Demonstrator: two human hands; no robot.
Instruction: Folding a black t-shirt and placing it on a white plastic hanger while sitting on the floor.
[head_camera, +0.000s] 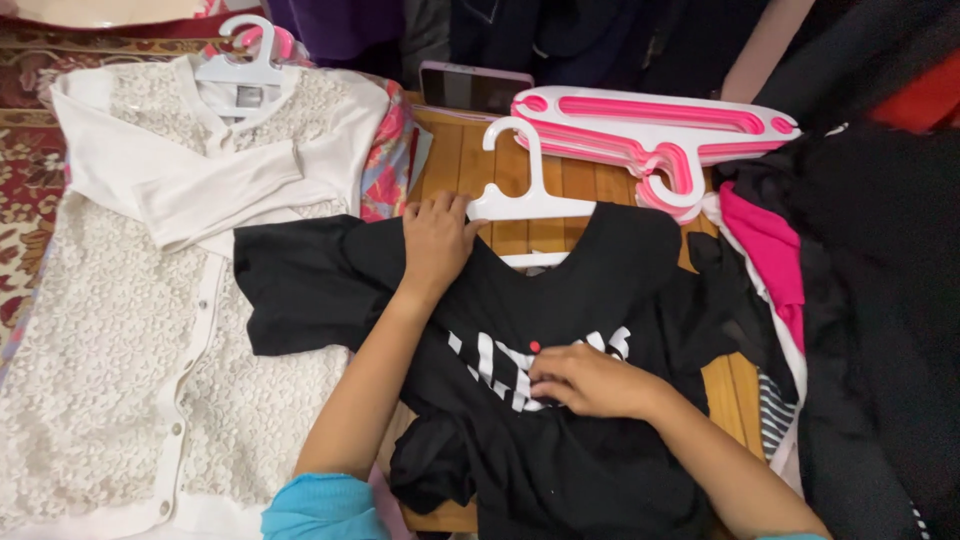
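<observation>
Mid frame: left hand (436, 238) grips black T-shirt (560, 400) shoulder at white hanger (528, 190); right hand (590, 380) presses flat, open, on its print. Looks like hanging step; next needs other shoulder pulled over hanger.

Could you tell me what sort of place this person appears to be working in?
Probably a home, perhaps a room where clothes get sorted: a patterned rug covers the floor, a low wooden table holds a black T-shirt on a white hanger, and pink hangers lie stacked nearby.
</observation>
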